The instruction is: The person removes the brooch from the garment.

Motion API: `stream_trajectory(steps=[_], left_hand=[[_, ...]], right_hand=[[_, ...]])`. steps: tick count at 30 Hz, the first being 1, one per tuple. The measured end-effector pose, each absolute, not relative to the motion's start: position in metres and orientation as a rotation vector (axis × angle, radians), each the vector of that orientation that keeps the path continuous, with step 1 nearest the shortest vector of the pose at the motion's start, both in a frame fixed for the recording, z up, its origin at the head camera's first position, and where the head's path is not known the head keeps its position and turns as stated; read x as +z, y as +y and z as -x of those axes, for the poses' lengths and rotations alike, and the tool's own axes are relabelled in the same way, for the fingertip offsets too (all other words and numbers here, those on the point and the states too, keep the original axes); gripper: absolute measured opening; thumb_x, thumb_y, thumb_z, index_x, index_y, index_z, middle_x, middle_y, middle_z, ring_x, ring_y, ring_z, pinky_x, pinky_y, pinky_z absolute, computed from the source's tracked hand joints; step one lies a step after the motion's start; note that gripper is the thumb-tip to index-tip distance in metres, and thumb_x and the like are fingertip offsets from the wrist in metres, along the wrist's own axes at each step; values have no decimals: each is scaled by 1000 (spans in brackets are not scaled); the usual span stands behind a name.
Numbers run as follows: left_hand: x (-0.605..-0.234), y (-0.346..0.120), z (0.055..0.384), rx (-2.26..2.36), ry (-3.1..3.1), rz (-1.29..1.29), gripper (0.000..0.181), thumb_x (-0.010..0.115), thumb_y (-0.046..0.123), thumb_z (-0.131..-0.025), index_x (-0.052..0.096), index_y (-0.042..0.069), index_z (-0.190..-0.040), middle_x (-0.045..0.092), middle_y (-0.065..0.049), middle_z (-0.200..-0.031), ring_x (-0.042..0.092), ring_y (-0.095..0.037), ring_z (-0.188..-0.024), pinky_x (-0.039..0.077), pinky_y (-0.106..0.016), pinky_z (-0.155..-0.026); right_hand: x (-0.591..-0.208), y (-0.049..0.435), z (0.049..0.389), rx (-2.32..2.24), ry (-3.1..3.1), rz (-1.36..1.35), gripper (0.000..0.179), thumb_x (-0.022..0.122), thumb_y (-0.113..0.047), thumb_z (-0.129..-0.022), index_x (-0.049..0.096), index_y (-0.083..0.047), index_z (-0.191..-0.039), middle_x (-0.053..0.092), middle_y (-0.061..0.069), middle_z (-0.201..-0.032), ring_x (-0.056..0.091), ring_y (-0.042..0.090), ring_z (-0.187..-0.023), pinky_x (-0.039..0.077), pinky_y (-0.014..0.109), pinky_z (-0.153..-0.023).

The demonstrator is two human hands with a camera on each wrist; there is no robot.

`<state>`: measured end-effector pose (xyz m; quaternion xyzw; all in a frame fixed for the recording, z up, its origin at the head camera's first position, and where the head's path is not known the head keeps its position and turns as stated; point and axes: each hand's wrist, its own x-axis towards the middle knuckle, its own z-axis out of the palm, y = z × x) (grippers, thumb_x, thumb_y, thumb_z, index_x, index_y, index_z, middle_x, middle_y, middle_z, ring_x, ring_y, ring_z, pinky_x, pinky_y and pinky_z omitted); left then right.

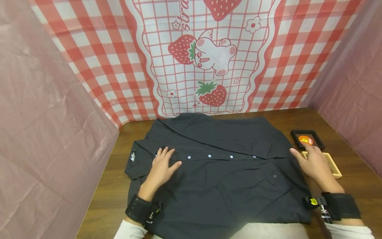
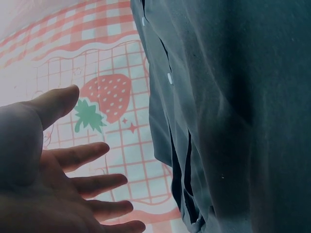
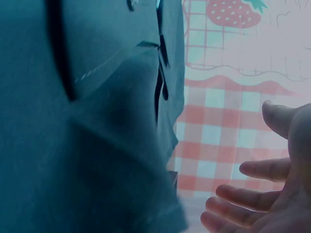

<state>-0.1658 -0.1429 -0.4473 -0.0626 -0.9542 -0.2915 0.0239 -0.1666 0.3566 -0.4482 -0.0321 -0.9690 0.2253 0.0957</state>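
Note:
A dark grey button-up shirt (image 1: 206, 186) lies spread on the wooden table, its collar (image 1: 140, 159) to the left and a row of pale buttons running across. One sleeve (image 1: 215, 132) is folded lengthwise over the far side. The left hand (image 1: 162, 167) is over the shirt near the collar, fingers spread and holding nothing; the left wrist view shows this hand (image 2: 82, 179) with its fingers apart. At the shirt's right edge is the right hand (image 1: 314, 162), its fingers extended. In the right wrist view that hand (image 3: 262, 194) holds nothing, beside the shirt (image 3: 112, 131).
A black square frame (image 1: 319, 146) with an orange round picture sits at the table's right. Nearer stands a light wooden frame (image 1: 337, 171), partly hidden behind the right hand. A strawberry-print cloth (image 1: 256, 93) hangs at the back, with pink cloth (image 1: 44, 132) on both sides.

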Motion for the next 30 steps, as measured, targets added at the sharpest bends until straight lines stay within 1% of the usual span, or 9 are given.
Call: stream_trajectory(steps=[6,12,14,21,30], left_hand=[[-448,-141,169,-883,-2937,157,60,67,35,-91,50,5,-141,36,-23,-154,21,-44,-147,22,-66,-114],[-446,-139,170,-885,-2927,126,64,67,36,-90,47,4,-142,30,-24,-157,18,-43,-149,23,-65,-114],[-445,-139,170,-893,-2922,126,65,67,36,-90,47,3,-143,29,-24,-157,17,-43,-149,23,-64,-115],[-446,-137,173,-879,-2926,157,65,66,33,-91,45,2,-144,33,-24,-155,21,-42,-148,23,-66,-113],[-444,-134,172,-907,-2940,159,67,66,34,-91,42,5,-146,30,-24,-157,17,-43,-149,21,-65,-115]], right_hand=[[-445,345,166,708,-2837,78,71,45,-45,-101,37,14,-139,37,48,-130,36,64,-115,32,74,-90],[-442,334,168,726,-2733,7,65,48,-39,-101,42,16,-135,43,47,-128,37,63,-116,27,70,-98],[-442,332,169,732,-2722,9,65,48,-40,-101,42,15,-135,43,47,-129,37,63,-117,27,70,-98],[-441,323,168,774,-2717,7,65,48,-41,-101,42,14,-136,42,45,-132,37,63,-120,29,72,-95],[-443,306,169,803,-2704,3,62,52,-38,-100,44,12,-135,43,42,-134,37,60,-123,28,71,-99]])
